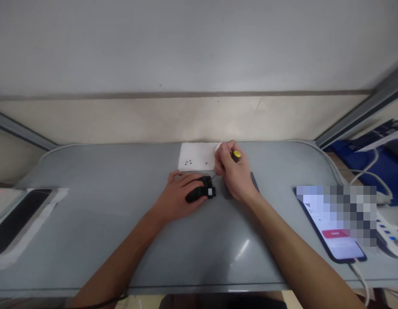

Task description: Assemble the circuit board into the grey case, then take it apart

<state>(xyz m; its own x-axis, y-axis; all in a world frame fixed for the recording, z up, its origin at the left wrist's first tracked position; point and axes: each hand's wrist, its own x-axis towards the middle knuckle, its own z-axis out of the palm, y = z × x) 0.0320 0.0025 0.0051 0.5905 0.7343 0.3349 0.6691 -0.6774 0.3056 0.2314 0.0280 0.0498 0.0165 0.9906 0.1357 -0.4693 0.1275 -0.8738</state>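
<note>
My left hand (178, 193) lies on the grey table and grips a small black device (200, 192) with a white label on its end. My right hand (233, 174) is closed around a small screwdriver with a yellow cap (236, 154); its thin tip points down toward the black device. Just behind both hands lies a white paper sheet (195, 155) with several tiny dark screws (188, 162) on it. A dark flat pad (254, 180) shows partly under my right hand.
A phone with a lit screen (339, 238) lies at the right with a cable attached. A white power strip (390, 231) and white cables sit at the far right. A white box holding a dark phone (15, 219) rests at the left edge. The wall stands behind.
</note>
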